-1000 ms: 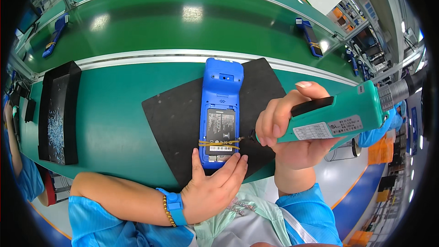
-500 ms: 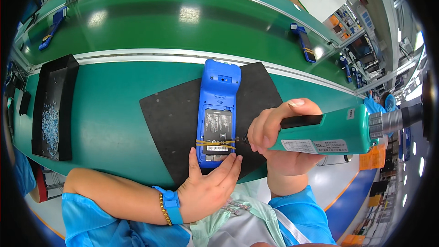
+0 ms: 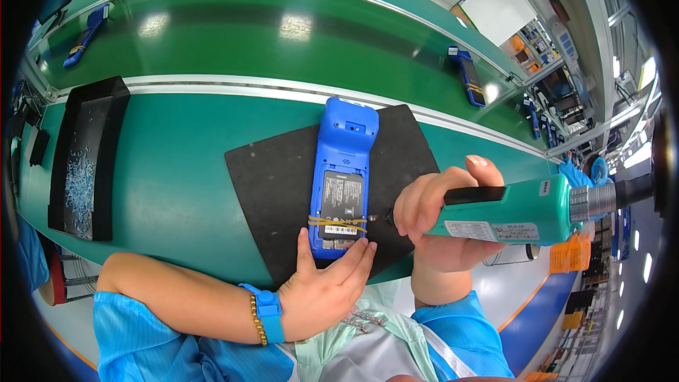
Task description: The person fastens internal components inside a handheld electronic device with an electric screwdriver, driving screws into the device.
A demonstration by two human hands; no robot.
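Note:
A blue handheld terminal point(image 3: 344, 150) lies back side up on a black mat point(image 3: 276, 184). Its battery bay is uncovered, showing a black battery point(image 3: 341, 194), and yellow rubber bands point(image 3: 338, 223) wrap its lower part. My left hand point(image 3: 327, 290) grips the near end, with fingers on both sides. Wrapped in my right hand point(image 3: 445, 216) is a green electric screwdriver point(image 3: 527, 212), held sideways. Its bit points left at the terminal's right edge, level with the bands; whether it touches I cannot tell.
At the left stands a black tray point(image 3: 64, 191) of small blue and silver pieces, probably screws. Beyond the metal rail runs a green belt carrying other blue terminals point(image 3: 88, 35), point(image 3: 467, 74) with bands. A grey cable end point(image 3: 622, 191) leads off the screwdriver to the right.
The whole view has shifted slightly, so mat, terminal and tray sit a little further right. Both hands keep their holds, and the screwdriver stays beside the terminal's right edge.

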